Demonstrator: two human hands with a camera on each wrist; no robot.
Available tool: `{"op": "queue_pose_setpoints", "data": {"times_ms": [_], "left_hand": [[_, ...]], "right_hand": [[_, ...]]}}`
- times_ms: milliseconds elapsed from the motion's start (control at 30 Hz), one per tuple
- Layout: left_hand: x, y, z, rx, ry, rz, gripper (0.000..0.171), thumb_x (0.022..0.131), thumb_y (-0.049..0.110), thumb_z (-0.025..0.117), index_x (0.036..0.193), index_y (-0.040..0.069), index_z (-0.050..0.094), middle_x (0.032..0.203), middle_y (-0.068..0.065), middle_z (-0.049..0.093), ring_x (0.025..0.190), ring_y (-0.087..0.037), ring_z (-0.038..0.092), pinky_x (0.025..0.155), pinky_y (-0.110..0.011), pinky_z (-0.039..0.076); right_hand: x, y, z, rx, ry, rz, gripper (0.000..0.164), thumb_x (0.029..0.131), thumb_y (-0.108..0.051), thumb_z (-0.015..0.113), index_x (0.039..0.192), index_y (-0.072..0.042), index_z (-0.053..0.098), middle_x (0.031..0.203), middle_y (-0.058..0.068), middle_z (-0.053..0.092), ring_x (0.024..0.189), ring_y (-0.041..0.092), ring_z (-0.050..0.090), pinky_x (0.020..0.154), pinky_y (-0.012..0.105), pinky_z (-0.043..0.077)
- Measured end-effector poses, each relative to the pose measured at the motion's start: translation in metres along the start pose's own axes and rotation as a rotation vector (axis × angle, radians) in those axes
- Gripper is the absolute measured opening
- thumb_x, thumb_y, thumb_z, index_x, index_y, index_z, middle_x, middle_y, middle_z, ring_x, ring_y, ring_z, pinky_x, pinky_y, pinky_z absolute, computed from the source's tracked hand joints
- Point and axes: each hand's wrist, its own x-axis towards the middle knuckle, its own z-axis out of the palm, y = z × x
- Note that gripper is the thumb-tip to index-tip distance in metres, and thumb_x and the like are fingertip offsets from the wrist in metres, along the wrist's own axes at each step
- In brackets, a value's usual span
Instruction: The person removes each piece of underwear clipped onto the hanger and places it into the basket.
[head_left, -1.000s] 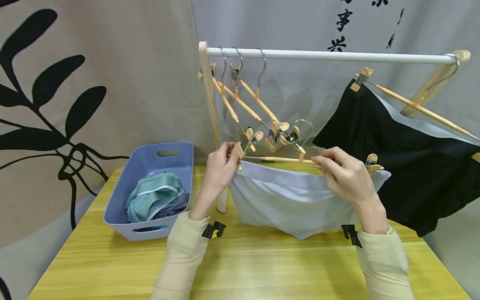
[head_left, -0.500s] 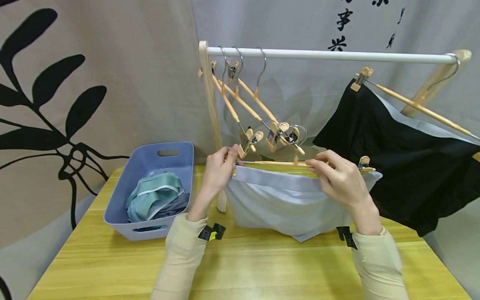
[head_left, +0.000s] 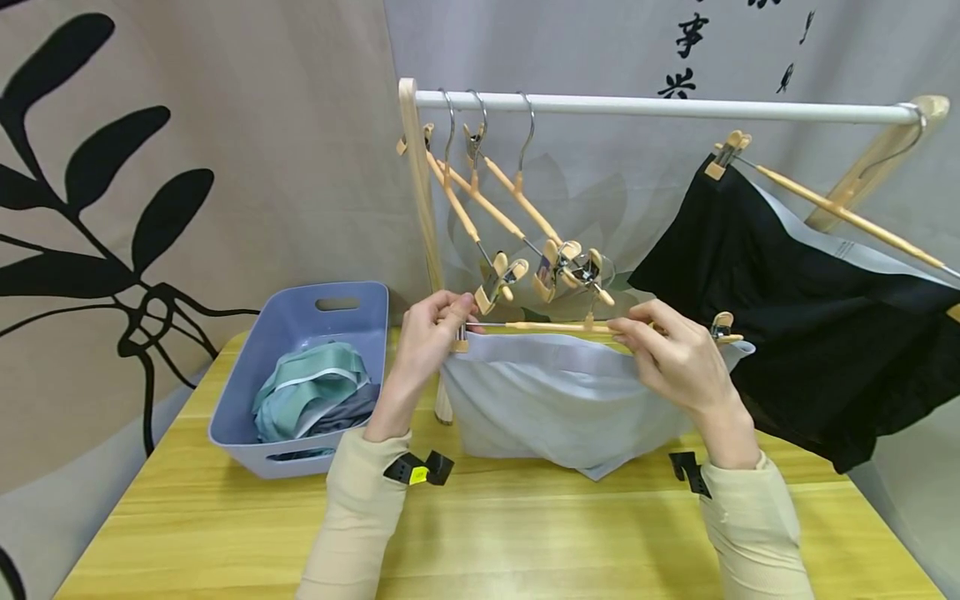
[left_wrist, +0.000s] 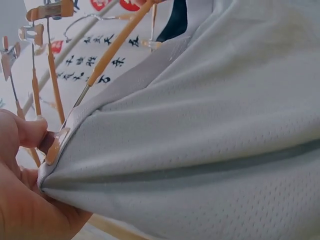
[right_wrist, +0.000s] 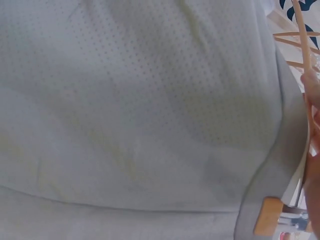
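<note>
Above a wooden surface [head_left: 540, 542], pinches a clip [left_wrist: 56, 146] with the left hand [head_left: 429, 333], the hanger [head_left: 558, 327] with the right hand [head_left: 678, 354]; holds grey cloth [head_left: 555, 400] below the hanger, stretched crosswise from the left hand to past the right.

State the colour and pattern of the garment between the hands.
The garment is pale grey with tiny dots, clearest in the right wrist view.

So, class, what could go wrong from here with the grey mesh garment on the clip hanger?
The left hand pinches a clip near one end of the waistband; pressing it might free that corner. The waistband sags below the hanger bar, so the grey mesh garment could hang unevenly. Another hanger dangles its clip close to that hand and may snag.
</note>
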Motion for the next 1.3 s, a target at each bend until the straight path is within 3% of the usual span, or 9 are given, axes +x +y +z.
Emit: {"op": "queue_pose_setpoints", "data": {"times_ms": [300,600,833,1033,1300], "left_hand": [[-0.0037,0.0020,-0.0021,-0.046,0.022,0.035,0.024,0.092,0.022,0.054,0.088,0.000,0.063,0.073,-0.019,0.069,0.063,-0.005,0.064,0.064,-0.019,0.045],[-0.0065,0.0050,-0.0039,-0.032,0.029,0.048,0.022,0.092,0.022,0.055,0.087,0.002,0.062,0.073,-0.021,0.068,0.076,-0.029,0.066,0.064,-0.020,0.043],[-0.0064,0.0044,-0.0050,-0.018,0.036,0.054,0.020,0.091,0.021,0.055,0.087,0.003,0.062,0.069,-0.014,0.069,0.074,-0.017,0.066,0.065,-0.020,0.043],[-0.0067,0.0048,-0.0057,-0.007,0.036,0.051,0.024,0.091,0.021,0.055,0.089,-0.002,0.061,0.070,-0.016,0.069,0.076,-0.019,0.066,0.065,-0.020,0.043],[-0.0073,0.0061,-0.0063,0.002,0.033,0.057,0.019,0.091,0.019,0.056,0.087,0.001,0.062,0.069,-0.014,0.069,0.073,-0.016,0.066,0.064,-0.020,0.043]], "right_hand": [[0.0023,-0.0009,-0.0002,-0.009,-0.021,-0.006,0.025,0.091,-0.011,0.047,0.084,-0.002,0.069,0.077,0.011,0.058,0.059,0.013,0.051,0.049,0.020,0.040],[0.0036,-0.0019,-0.0009,-0.011,-0.030,-0.004,0.025,0.091,-0.011,0.047,0.084,-0.003,0.069,0.077,0.011,0.058,0.059,0.013,0.051,0.049,0.020,0.041],[0.0037,-0.0026,-0.0010,-0.009,-0.032,-0.004,0.025,0.092,-0.013,0.048,0.084,-0.003,0.069,0.077,0.010,0.058,0.059,0.013,0.051,0.049,0.020,0.041],[0.0044,-0.0030,-0.0010,-0.012,-0.031,-0.002,0.025,0.091,-0.012,0.047,0.083,-0.003,0.069,0.077,0.010,0.058,0.058,0.013,0.050,0.049,0.020,0.040],[0.0046,-0.0030,-0.0014,-0.015,-0.039,0.000,0.026,0.090,-0.010,0.045,0.083,-0.003,0.069,0.078,0.010,0.058,0.059,0.013,0.051,0.049,0.020,0.040]]}}
